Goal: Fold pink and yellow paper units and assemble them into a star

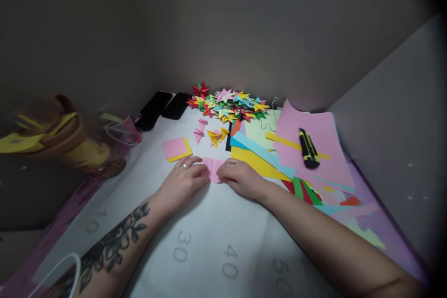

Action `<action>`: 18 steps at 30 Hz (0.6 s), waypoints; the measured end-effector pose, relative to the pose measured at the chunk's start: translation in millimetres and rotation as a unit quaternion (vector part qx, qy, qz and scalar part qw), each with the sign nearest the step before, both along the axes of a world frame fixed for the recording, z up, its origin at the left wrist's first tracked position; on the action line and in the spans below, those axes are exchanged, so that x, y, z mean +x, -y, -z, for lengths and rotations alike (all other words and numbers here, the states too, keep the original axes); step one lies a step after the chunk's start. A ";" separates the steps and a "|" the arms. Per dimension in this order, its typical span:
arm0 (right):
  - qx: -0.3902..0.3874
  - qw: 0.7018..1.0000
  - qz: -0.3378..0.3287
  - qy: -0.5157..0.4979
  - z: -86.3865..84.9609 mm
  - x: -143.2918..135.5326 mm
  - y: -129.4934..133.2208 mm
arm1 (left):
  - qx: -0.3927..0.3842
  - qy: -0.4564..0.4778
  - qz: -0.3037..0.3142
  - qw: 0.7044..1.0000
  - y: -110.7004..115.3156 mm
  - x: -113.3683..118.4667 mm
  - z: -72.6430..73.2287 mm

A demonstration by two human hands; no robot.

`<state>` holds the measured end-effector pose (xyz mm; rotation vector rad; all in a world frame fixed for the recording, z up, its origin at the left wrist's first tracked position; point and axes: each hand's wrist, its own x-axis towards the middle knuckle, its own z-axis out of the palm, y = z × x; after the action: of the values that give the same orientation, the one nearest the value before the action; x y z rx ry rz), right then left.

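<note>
A small square of pink paper (pixel 214 176) with a crease down its middle lies on the white numbered sheet in front of me. My left hand (pixel 186 173) has its bent fingers on the paper's left side. At the opposite side, my right hand (pixel 240 176) pinches the paper between thumb and fingers. Just beyond my left hand, pink squares (pixel 175 147) lie on top of yellow squares (pixel 186 153). Farther back are folded pink pieces (pixel 199 135) and folded yellow pieces (pixel 218 136).
A heap of colourful paper stars (pixel 226 102) stands by the wall. On the right, a black and yellow box cutter (pixel 308 149) rests on pink sheets (pixel 328 135), near paper strips (pixel 265 149). Dark phone-like slabs (pixel 176 105) and a brown pot (pixel 66 137) are to the left.
</note>
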<state>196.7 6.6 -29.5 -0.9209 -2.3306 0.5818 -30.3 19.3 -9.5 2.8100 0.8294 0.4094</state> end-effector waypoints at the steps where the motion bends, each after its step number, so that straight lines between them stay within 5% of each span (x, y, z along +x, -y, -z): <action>1: -0.003 1.000 -0.002 -0.001 -0.8 0.6 -0.9 | -0.007 0.001 0.013 1.000 -0.7 -0.2 -0.5; 6: -0.004 1.000 0.023 0.016 -3.0 2.9 -4.8 | -0.058 -0.007 0.047 0.997 -3.0 -0.5 -2.2; 18: -0.040 0.992 0.109 0.050 -1.8 -5.3 -13.3 | -0.046 -0.075 0.043 0.995 -0.3 2.6 -9.7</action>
<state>191.5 19.8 -27.7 -1.2501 -2.2661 0.5524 -27.7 19.5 0.2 2.8045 0.7329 0.1451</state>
